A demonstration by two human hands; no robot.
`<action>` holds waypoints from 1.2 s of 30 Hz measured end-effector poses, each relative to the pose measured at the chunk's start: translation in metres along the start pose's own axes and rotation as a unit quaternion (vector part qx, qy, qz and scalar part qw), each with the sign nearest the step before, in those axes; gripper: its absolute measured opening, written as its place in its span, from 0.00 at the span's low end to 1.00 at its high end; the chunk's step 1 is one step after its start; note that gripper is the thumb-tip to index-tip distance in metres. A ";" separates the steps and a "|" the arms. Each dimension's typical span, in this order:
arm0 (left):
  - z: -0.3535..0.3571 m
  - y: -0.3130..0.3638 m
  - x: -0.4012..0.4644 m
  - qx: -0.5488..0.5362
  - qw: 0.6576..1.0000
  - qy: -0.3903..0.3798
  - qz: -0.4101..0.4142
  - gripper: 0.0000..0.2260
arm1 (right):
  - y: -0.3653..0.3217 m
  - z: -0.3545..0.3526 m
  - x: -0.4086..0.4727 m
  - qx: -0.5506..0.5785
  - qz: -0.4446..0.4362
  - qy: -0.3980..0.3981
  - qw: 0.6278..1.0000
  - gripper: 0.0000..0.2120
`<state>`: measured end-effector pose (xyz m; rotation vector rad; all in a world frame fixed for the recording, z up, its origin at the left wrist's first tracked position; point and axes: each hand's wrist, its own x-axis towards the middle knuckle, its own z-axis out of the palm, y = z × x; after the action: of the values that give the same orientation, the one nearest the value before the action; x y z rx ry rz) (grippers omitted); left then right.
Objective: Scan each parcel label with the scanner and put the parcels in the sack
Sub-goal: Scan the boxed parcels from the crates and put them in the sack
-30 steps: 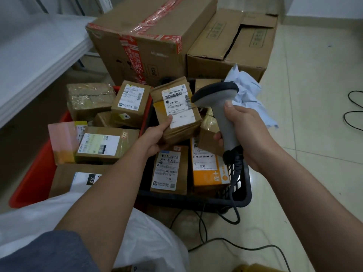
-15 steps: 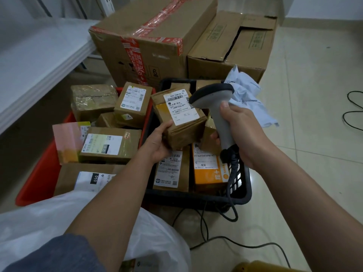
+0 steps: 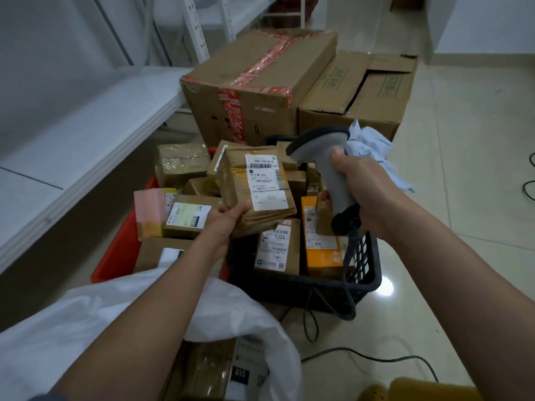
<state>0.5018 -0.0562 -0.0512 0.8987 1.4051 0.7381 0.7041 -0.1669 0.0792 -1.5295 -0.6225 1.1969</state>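
So my left hand [image 3: 228,219] has its grip clamped on the bottom corner of a brown paper parcel [image 3: 257,189], thumb on top, fingers tucked underneath. It's a soft, crinkly, tape-wrapped block with a white printed label [image 3: 266,182] facing up, held up over the black basket [image 3: 367,273]. My right hand [image 3: 359,192] is wrapped tight round the smooth grey plastic handle of the scanner [image 3: 327,166], which sits just right of the parcel with its dark curved head pointing left toward the label. A black coiled cable drops off its base down over the basket's near-right corner.

The basket is latticed plastic and holds more cardboard parcels, including a glossy orange one [image 3: 321,250]. Left of the basket there's a red plastic bin [image 3: 115,256] stuffed with more taped boxes. Nearest me, in front of the basket, the thin white plastic sack [image 3: 72,322] lies open with a parcel [image 3: 214,369] visible in its mouth.
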 end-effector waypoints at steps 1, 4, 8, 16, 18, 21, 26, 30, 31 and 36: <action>-0.006 0.000 -0.005 -0.004 1.000 0.009 0.002 0.26 | -0.003 0.002 -0.008 -0.007 -0.003 -0.010 1.000 0.13; -0.021 0.006 -0.024 -0.011 1.000 0.020 0.001 0.26 | -0.011 0.007 -0.029 -0.032 -0.014 -0.033 0.999 0.16; -0.036 0.013 -0.049 -0.024 0.999 0.030 -0.017 0.31 | -0.021 0.017 -0.058 -0.040 -0.053 -0.053 0.996 0.15; -0.035 0.013 -0.070 -0.073 0.996 0.018 -0.049 0.32 | -0.029 0.030 -0.085 -0.028 -0.071 -0.031 0.997 0.16; -0.033 0.012 -0.070 -0.072 0.996 0.017 -0.050 0.31 | -0.031 0.030 -0.086 -0.018 -0.076 -0.035 0.996 0.15; -0.032 0.013 -0.069 -0.069 0.996 0.015 -0.054 0.30 | -0.033 0.029 -0.088 -0.016 -0.089 -0.041 0.995 0.14; -0.034 0.014 -0.068 -0.069 0.996 0.007 -0.055 0.31 | -0.035 0.031 -0.089 -0.058 -0.119 -0.039 0.990 0.14; -0.034 0.017 -0.077 -0.069 0.997 -0.002 -0.046 0.29 | -0.035 0.033 -0.090 -0.085 -0.136 -0.039 0.986 0.14; -0.036 0.019 -0.080 -0.068 0.997 -0.005 -0.043 0.28 | -0.035 0.033 -0.090 -0.087 -0.133 -0.043 0.986 0.14; -0.071 0.040 -0.117 -0.022 0.999 -0.045 -0.001 0.22 | -0.033 0.037 -0.094 -0.104 -0.115 -0.066 0.986 0.16</action>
<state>0.4285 -0.1315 0.0451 0.8850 1.3067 0.7153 0.6420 -0.2218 0.1468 -1.5086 -1.0123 1.0874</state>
